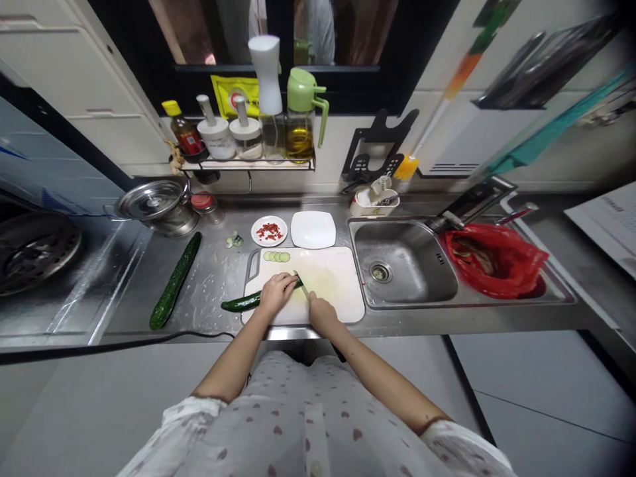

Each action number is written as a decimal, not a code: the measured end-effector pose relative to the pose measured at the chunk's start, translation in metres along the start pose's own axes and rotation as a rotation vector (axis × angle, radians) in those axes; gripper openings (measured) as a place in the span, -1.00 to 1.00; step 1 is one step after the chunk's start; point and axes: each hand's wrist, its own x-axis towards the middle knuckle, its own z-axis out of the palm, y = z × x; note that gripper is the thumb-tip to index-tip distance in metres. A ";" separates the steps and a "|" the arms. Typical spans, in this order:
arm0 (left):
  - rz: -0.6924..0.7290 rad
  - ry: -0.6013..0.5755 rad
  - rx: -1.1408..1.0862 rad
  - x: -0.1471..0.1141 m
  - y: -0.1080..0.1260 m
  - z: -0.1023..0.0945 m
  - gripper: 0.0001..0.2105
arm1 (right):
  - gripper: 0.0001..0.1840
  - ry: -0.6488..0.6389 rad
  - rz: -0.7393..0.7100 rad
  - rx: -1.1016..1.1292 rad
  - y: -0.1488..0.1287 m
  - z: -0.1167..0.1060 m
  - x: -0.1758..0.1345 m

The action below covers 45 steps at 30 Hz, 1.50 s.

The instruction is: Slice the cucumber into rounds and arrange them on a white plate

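My left hand (277, 291) is closed over a dark green cucumber (242, 303) that lies across the left part of the white cutting board (342, 291). The cucumber's left end juts past the board's edge. In my right hand (322, 313) is a knife (303, 286), its blade at the cucumber's right end, close to my left fingertips. The knife's handle is hidden in my fist. A short row of cucumber slices (277, 256) rests at the board's upper left. Behind the board stand a plate of chopped red pieces (269, 230) and a white square plate (313, 229).
A second cucumber (176, 281) lies on the counter at left, near a lidded steel pot (159, 205) and a red-lidded jar (206, 207). Small cucumber ends (234, 239) sit behind the board. To the right are the sink (405, 265) and a red plastic bag (497, 258).
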 end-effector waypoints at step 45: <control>-0.051 -0.165 -0.213 0.037 0.034 -0.032 -0.81 | -0.57 0.388 -0.168 -0.358 0.061 -0.037 -0.018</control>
